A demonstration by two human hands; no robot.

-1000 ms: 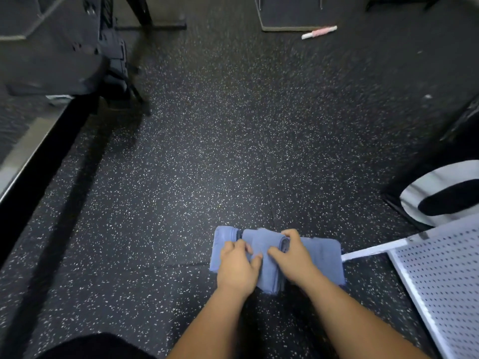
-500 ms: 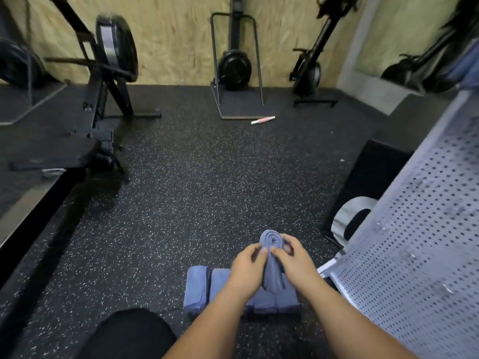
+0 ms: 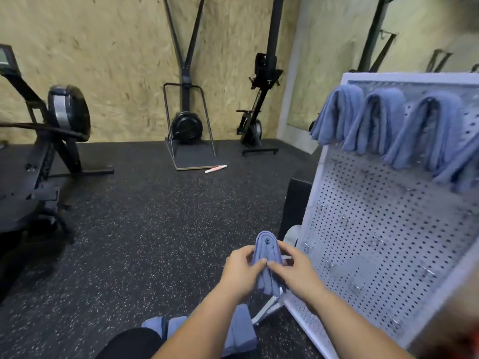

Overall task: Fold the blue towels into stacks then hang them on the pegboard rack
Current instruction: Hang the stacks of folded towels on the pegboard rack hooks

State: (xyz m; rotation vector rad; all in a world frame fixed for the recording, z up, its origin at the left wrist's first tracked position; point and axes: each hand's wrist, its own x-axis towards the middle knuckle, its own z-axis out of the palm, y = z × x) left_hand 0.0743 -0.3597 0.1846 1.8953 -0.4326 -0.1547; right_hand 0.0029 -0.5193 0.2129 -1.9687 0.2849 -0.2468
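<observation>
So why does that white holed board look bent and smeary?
Head view: the wide-angle lens bows the pegboard rack near the edge; its right side and the hanging towels are blurred, probably head movement; the folded towel in the left hand and right hand looks sharper; no glare.

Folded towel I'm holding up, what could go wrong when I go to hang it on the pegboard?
1. The folded towel is pinched only at its middle by the left grip and right grip, so its layers could splay open.
2. The hung towels crowd the top row of the pegboard rack; squeezing another in may knock one off.
</observation>
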